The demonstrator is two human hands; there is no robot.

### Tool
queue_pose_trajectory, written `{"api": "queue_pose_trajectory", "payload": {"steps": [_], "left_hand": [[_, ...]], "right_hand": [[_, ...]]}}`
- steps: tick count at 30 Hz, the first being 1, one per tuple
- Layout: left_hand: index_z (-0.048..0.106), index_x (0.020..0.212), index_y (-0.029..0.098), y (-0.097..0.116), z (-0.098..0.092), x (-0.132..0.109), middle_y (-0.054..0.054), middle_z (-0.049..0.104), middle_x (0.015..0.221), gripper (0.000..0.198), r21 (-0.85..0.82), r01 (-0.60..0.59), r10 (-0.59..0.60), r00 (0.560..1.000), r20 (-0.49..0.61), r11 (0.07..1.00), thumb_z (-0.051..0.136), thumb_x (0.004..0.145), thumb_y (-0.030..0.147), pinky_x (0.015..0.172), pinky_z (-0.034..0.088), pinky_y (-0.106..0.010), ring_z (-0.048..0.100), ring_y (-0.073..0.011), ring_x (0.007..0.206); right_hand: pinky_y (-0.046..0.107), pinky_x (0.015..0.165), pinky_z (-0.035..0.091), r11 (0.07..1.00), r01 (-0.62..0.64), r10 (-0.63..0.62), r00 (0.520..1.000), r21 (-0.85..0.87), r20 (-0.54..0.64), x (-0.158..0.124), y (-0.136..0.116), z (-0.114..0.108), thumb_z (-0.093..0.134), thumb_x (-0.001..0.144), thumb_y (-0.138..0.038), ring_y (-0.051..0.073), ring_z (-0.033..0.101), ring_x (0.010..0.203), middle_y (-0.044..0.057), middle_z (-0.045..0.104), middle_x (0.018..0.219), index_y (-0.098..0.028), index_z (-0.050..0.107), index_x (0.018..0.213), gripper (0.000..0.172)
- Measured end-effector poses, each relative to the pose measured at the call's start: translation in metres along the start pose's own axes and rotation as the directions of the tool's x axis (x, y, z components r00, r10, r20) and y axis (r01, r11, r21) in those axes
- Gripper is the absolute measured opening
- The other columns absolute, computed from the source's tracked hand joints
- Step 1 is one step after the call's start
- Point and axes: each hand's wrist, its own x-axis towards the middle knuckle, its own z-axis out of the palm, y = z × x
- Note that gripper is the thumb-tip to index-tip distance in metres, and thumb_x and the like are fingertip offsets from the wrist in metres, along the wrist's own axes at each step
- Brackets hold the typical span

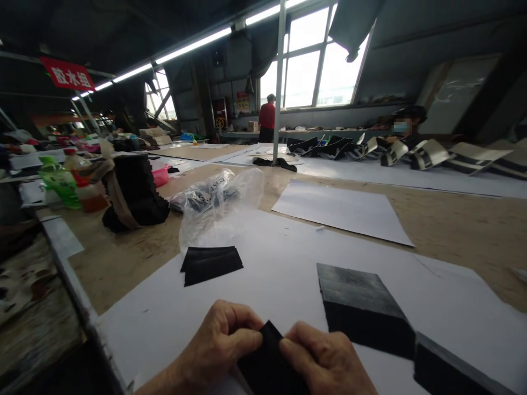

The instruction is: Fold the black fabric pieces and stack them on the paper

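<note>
Between my two hands is a flat black piece of material point(269, 365), its far corner pointing away from me. My left hand point(222, 340) pinches its left edge with thumb and fingers. On the opposite edge, my right hand point(327, 359) grips it the same way. Both hands are just above a large white sheet point(272, 274) on the table. Beyond my left hand lie several overlapping black strips point(212, 265). To the right of my right hand rests a thick black stack point(366, 310), with another black stack point(457, 367) beside it, partly cut off by the frame.
A clear plastic bag point(222, 203) lies behind the strips. A bound black bundle point(134, 189), a green bottle point(60, 181) and a pink container point(160, 174) stand at left. Another white sheet point(341, 211) lies ahead, near a pole point(280, 82). Curved pieces point(436, 156) line the far right. Two people are beyond.
</note>
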Motion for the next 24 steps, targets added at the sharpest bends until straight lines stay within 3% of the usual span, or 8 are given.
{"api": "queue_pose_trajectory", "payload": {"steps": [3, 6, 11, 18, 24], "left_hand": [[0.061, 0.071, 0.009, 0.0, 0.004, 0.003, 0.002, 0.042, 0.05, 0.031, 0.005, 0.025, -0.025, 1.0, 0.0, 1.0, 0.058, 0.069, 0.04, 0.042, 0.024, -0.018, 0.033, -0.0068, 0.045], [0.06, 0.061, 0.01, 0.0, 0.007, 0.005, 0.001, 0.044, 0.05, 0.03, 0.05, -0.004, 0.006, 1.0, -0.03, 0.999, 0.059, 0.069, 0.039, 0.043, 0.025, -0.019, 0.034, -0.0074, 0.046], [0.06, 0.056, 0.01, 0.001, -0.002, 0.002, 0.0, 0.046, 0.053, 0.029, 0.131, -0.075, 0.096, 0.981, -0.166, 0.989, 0.061, 0.07, 0.036, 0.049, 0.029, -0.019, 0.038, -0.0088, 0.053], [0.053, 0.055, 0.012, -0.005, -0.023, -0.009, 0.002, 0.04, 0.051, 0.038, 0.087, -0.03, 0.057, 0.943, -0.329, 0.996, 0.063, 0.07, 0.046, 0.043, 0.027, -0.019, 0.035, -0.0085, 0.048], [0.056, 0.059, 0.012, -0.011, -0.025, -0.014, 0.002, 0.041, 0.053, 0.04, 0.022, -0.017, 0.024, 0.933, -0.358, 1.0, 0.065, 0.07, 0.05, 0.043, 0.029, -0.018, 0.036, -0.0083, 0.048]], "right_hand": [[0.023, 0.047, 0.025, 0.992, 0.069, -0.074, 0.996, -0.109, -0.046, -0.002, 0.001, 0.002, 0.042, 0.08, -0.034, 0.01, 0.035, 0.047, -0.005, 0.039, 0.049, -0.02, 0.045, 0.057, 0.027], [0.023, 0.049, 0.028, 0.973, 0.134, -0.146, 0.988, -0.187, -0.05, -0.003, 0.004, 0.006, 0.042, 0.082, -0.034, 0.011, 0.04, 0.048, -0.004, 0.043, 0.051, -0.021, 0.043, 0.059, 0.026], [0.022, 0.045, 0.024, 0.992, 0.01, -0.001, 0.998, -0.125, 0.069, -0.001, 0.002, -0.003, 0.045, 0.08, -0.031, 0.01, 0.031, 0.047, -0.005, 0.033, 0.049, -0.02, 0.045, 0.058, 0.024], [0.022, 0.044, 0.023, 0.994, -0.108, 0.103, 0.984, 0.032, 0.143, -0.003, 0.007, -0.019, 0.044, 0.077, -0.027, 0.009, 0.031, 0.047, -0.005, 0.034, 0.049, -0.02, 0.037, 0.056, 0.023], [0.023, 0.043, 0.02, 0.999, -0.044, 0.042, 0.996, 0.027, 0.079, -0.003, 0.01, -0.014, 0.042, 0.076, -0.028, 0.008, 0.026, 0.045, -0.006, 0.029, 0.047, -0.02, 0.036, 0.054, 0.024]]}}
